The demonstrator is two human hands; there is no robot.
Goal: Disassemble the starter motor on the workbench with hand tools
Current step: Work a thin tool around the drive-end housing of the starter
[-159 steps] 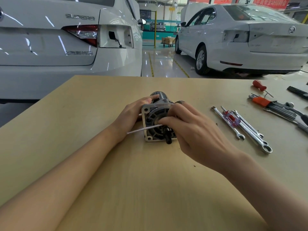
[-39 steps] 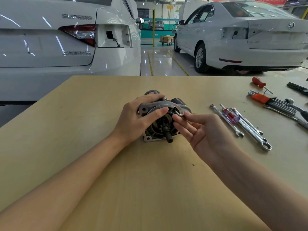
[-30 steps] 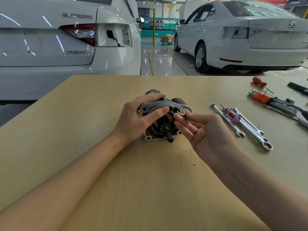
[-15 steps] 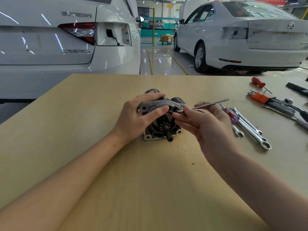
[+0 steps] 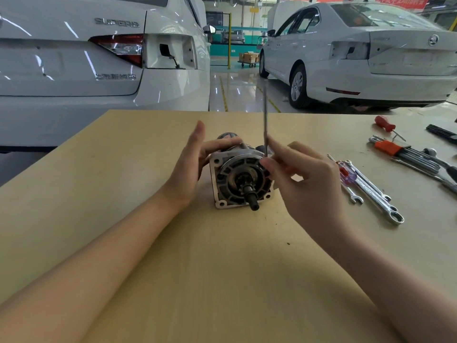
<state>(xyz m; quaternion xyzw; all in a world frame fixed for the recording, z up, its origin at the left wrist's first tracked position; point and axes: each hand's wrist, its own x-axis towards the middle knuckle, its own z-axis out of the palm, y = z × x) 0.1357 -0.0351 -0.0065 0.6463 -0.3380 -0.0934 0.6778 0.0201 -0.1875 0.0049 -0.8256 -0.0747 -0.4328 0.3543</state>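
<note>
Starter motor (image 5: 241,179) lies between both hands on the workbench (image 5: 222,268), shaft end toward the camera. Left hand (image 5: 190,164) rests against its side, fingers straight. Right hand (image 5: 306,179) pinches a thin rod (image 5: 265,120), upright.

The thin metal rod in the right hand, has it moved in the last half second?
Yes. The thin metal rod swung from lying toward the wrenches to standing upright beside the starter motor.

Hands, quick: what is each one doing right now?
Left hand: open, fingers straight, resting against the starter motor.
Right hand: pinching a long thin metal rod, which stands upright.
</note>
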